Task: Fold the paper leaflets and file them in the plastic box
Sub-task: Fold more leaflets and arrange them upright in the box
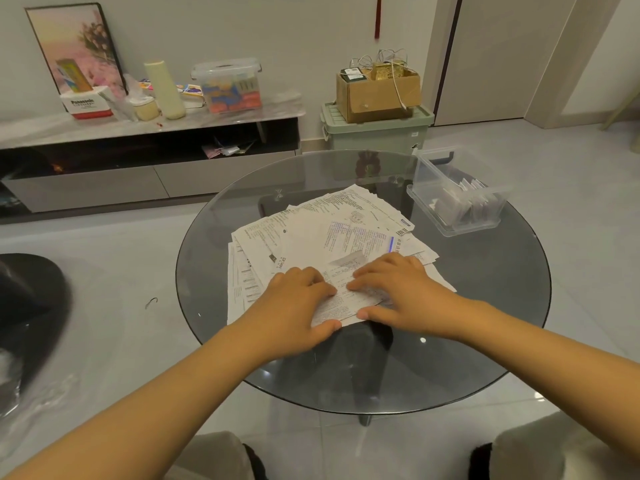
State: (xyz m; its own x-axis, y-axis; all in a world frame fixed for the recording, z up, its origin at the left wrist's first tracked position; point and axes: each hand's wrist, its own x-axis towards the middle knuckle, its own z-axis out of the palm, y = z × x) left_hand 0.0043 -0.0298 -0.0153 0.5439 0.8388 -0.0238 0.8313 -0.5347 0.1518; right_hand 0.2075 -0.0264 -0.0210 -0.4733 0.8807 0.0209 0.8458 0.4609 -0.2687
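Note:
A loose pile of printed paper leaflets (322,230) lies spread on the round glass table (485,341). On the pile's near edge lies a folded leaflet (343,301). My left hand (294,306) and my right hand (401,292) both rest flat on it, fingertips pressing the paper, thumbs at its near edge. A clear plastic box (453,199) stands open at the table's far right, with several folded leaflets upright inside it.
Behind the table a green storage bin (374,133) carries a cardboard box (377,91). A low cabinet (149,157) along the wall holds a lidded container, a bottle and a picture frame. A black object (27,313) sits on the floor at left.

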